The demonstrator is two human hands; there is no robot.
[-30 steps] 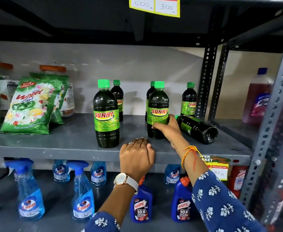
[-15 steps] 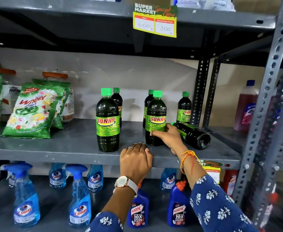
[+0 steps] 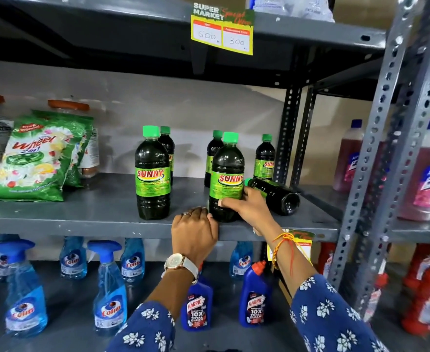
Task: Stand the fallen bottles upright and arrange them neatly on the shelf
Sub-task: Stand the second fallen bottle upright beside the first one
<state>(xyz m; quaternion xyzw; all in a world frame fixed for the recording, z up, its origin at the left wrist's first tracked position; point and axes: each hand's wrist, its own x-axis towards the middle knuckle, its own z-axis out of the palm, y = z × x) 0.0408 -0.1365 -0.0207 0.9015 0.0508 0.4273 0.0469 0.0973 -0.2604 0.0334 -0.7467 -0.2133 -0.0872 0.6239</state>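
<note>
Several dark SUNNY bottles with green caps stand on the grey middle shelf (image 3: 81, 224). One fallen bottle (image 3: 278, 196) lies on its side at the right, base towards me. My right hand (image 3: 247, 208) wraps the lower part of the front right upright bottle (image 3: 226, 171), just left of the fallen one. My left hand (image 3: 194, 231) rests curled over the shelf's front edge, below that bottle. Another upright bottle (image 3: 153, 174) stands at the front left, and three more (image 3: 265, 158) stand behind.
Green Wheel detergent bags (image 3: 36, 161) lean at the shelf's left. A perforated steel upright (image 3: 376, 153) bounds the right side, with pink bottles (image 3: 429, 174) beyond it. Blue Colin sprays (image 3: 109, 288) and Harpic bottles (image 3: 254, 298) fill the shelf below. A price tag (image 3: 222, 31) hangs above.
My view has tilted upward, so the shelf sits lower in frame. My right hand's fingers have closed further round the front right bottle. My left hand stays on the shelf edge.
</note>
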